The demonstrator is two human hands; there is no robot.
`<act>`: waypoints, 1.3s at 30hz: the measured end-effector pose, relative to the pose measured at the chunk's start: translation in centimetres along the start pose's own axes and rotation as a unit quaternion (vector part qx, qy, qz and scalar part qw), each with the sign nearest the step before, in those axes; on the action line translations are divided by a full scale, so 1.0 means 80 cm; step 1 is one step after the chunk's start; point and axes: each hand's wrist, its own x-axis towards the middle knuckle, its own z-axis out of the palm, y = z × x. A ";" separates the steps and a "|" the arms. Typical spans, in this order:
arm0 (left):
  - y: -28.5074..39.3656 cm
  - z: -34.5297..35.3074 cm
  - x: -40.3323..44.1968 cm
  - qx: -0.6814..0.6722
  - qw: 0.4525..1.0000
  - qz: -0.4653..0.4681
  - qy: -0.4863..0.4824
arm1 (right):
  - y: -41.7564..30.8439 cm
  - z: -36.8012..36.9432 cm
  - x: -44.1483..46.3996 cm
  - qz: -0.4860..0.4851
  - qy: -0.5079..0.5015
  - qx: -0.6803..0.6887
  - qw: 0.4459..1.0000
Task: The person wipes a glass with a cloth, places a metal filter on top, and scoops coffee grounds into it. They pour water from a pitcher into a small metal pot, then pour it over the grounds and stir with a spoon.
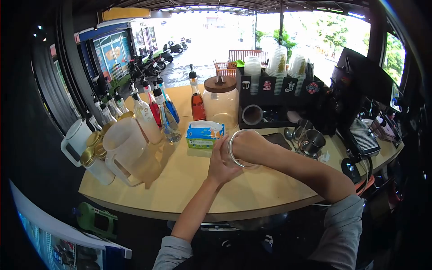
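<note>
A clear glass jar (230, 151) with a round, shiny rim is near the middle of the counter. My left hand (219, 163) wraps around its left side and steadies it. Through the jar's mouth reaches my right hand (251, 145), with its fingers down inside and hidden from view. What those fingers hold, if anything, cannot be seen. Just left of the jar sits a blue and green tissue pack (205, 136), close to my left fingers. Behind it is a large clear jar (220, 104) with a brown lid.
Syrup pump bottles (168, 119) and a translucent pitcher (124, 146) occupy the counter's left side. A black organizer (281, 101) with stacked cups (276, 63) is at the back. Metal cups (312, 143) lie right, near a coffee machine (362, 135). The counter's curved edge (180, 216) is nearest me.
</note>
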 end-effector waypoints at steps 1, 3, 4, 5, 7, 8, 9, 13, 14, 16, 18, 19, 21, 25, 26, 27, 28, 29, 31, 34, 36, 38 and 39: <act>-0.003 0.002 -0.002 0.000 1.000 -0.005 0.004 | 0.000 0.004 0.001 -0.005 -0.004 0.001 1.000; -0.008 0.005 -0.001 -0.016 1.000 0.015 -0.008 | 0.003 0.020 0.004 -0.011 -0.106 -0.030 0.994; -0.006 0.005 -0.002 -0.015 1.000 0.014 -0.007 | 0.012 0.054 0.011 -0.012 -0.106 -0.029 0.994; -0.001 0.006 -0.001 -0.004 1.000 0.030 -0.006 | 0.027 0.106 0.022 -0.100 -0.147 -0.154 0.972; 0.000 0.006 -0.001 0.008 0.999 0.046 -0.006 | 0.040 0.139 0.026 -0.184 -0.183 -0.275 0.926; 0.000 0.006 -0.002 -0.017 1.000 0.020 -0.007 | 0.045 0.143 0.023 -0.113 -0.167 -0.143 0.969; 0.000 0.006 -0.003 -0.043 0.999 -0.007 -0.009 | 0.044 0.139 0.022 -0.040 -0.147 -0.008 0.988; 0.000 0.007 -0.002 -0.001 0.999 0.030 -0.011 | 0.028 0.109 0.022 -0.088 -0.170 -0.072 0.979; -0.001 0.007 -0.003 -0.011 1.000 0.027 -0.009 | 0.024 0.096 0.022 -0.072 -0.217 -0.075 0.971; 0.001 0.006 -0.001 -0.020 1.000 0.023 -0.006 | 0.025 0.094 0.022 -0.057 -0.263 -0.079 0.960; 0.002 0.005 0.000 -0.005 0.999 0.037 -0.002 | 0.027 0.096 0.019 0.030 -0.219 0.033 0.975; 0.002 0.005 0.000 -0.006 0.999 0.037 -0.003 | 0.027 0.094 0.015 0.031 -0.219 0.033 0.975; 0.001 0.006 -0.001 -0.018 0.999 0.036 -0.004 | 0.024 0.082 0.006 0.076 -0.196 0.078 0.975; 0.003 0.004 0.000 -0.005 0.999 0.032 -0.010 | 0.006 0.016 -0.007 0.107 -0.124 0.152 0.975; 0.003 0.005 0.000 -0.007 0.999 0.033 -0.009 | 0.006 0.016 -0.009 0.093 -0.110 0.146 0.979; 0.003 0.005 0.000 -0.008 0.999 0.035 -0.007 | 0.005 0.013 -0.010 0.078 -0.096 0.140 0.982; 0.002 0.005 0.001 -0.009 0.999 0.036 -0.008 | 0.004 0.009 -0.011 0.079 -0.096 0.140 0.982; 0.001 0.005 0.001 0.006 0.999 0.040 -0.007 | 0.002 0.004 -0.013 0.080 -0.096 0.139 0.982; 0.002 0.005 0.002 0.020 0.999 0.045 -0.006 | 0.002 0.000 -0.014 0.082 -0.096 0.138 0.982; 0.005 0.003 0.002 0.022 0.999 0.042 -0.009 | 0.004 0.000 -0.014 0.098 -0.112 0.165 0.975; 0.006 0.002 0.003 0.024 0.999 0.031 -0.009 | 0.007 -0.005 -0.017 0.063 -0.063 0.177 0.980; 0.006 0.002 0.003 0.014 1.000 0.025 -0.010 | 0.011 -0.006 -0.017 0.061 -0.066 0.191 0.977; 0.006 0.001 0.003 0.005 1.000 0.018 -0.011 | 0.012 -0.008 -0.017 0.060 -0.070 0.206 0.974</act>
